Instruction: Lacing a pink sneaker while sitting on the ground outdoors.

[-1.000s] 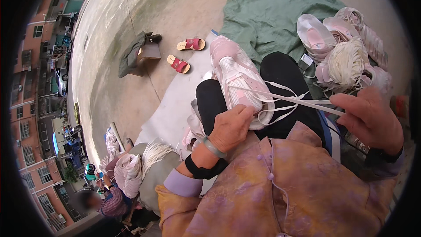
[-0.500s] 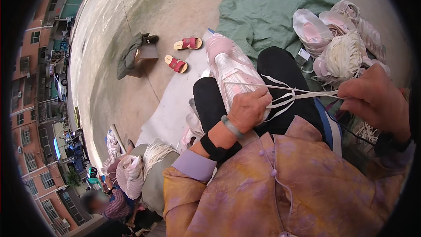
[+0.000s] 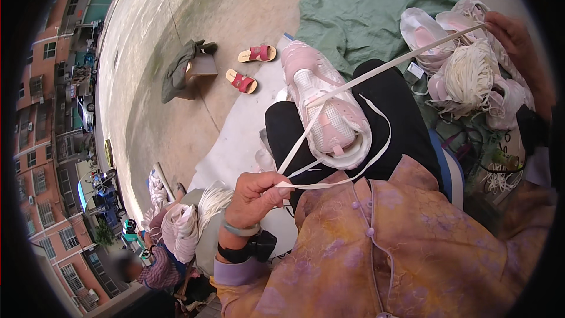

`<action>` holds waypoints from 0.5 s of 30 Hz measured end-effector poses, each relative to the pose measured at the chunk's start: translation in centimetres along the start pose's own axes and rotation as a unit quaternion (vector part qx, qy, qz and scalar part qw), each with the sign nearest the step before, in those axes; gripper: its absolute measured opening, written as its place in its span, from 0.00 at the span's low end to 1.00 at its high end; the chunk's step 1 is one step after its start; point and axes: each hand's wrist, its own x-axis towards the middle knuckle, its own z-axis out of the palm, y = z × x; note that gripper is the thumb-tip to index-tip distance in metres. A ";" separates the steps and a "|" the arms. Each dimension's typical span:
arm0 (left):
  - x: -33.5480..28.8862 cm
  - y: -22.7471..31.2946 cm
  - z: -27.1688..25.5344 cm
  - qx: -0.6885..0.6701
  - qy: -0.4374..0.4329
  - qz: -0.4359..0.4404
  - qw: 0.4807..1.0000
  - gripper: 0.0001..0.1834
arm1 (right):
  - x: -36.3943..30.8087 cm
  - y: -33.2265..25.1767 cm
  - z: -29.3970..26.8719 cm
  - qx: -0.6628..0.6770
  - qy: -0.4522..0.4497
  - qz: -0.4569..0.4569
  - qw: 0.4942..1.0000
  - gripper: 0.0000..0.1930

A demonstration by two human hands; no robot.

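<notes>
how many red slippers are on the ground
2: one slipper lies right of the brown box, and the other slipper sits just below it in the picture, closer to that box. Both show whole.

Nothing fully legible. Dark print, partly hidden, shows on white sheet, lower middle. Dark marks on pale surface, far right. Insoles of red-strapped sandals carry print too small to read.
</notes>
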 end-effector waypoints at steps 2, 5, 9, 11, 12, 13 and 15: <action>-3.3 -1.5 -3.7 -0.041 0.148 0.001 0.988 0.12 | -0.7 0.5 2.6 -0.044 -0.060 0.039 0.996 0.07; -6.1 -5.4 -7.8 -0.076 0.208 -0.039 0.974 0.14 | -2.6 -1.1 7.6 -0.101 -0.219 0.049 0.969 0.08; -5.9 -9.3 -8.5 -0.050 0.231 -0.129 0.963 0.15 | -2.9 -4.3 14.3 0.016 -0.186 -0.029 0.982 0.12; -4.5 -10.1 -8.0 0.023 0.288 -0.182 0.940 0.14 | -0.7 -6.7 17.2 0.121 -0.118 -0.049 0.984 0.12; -3.3 -10.8 -7.5 0.018 0.289 -0.181 0.940 0.14 | 0.5 -8.3 18.5 0.189 -0.111 -0.036 0.975 0.11; -2.0 -11.6 -6.9 0.101 0.339 -0.094 0.931 0.14 | 1.7 -9.9 19.7 0.255 -0.105 -0.023 0.961 0.11; 1.3 -10.4 -5.0 0.119 0.362 -0.042 0.924 0.12 | 3.4 -12.0 21.9 0.267 -0.080 -0.057 0.959 0.11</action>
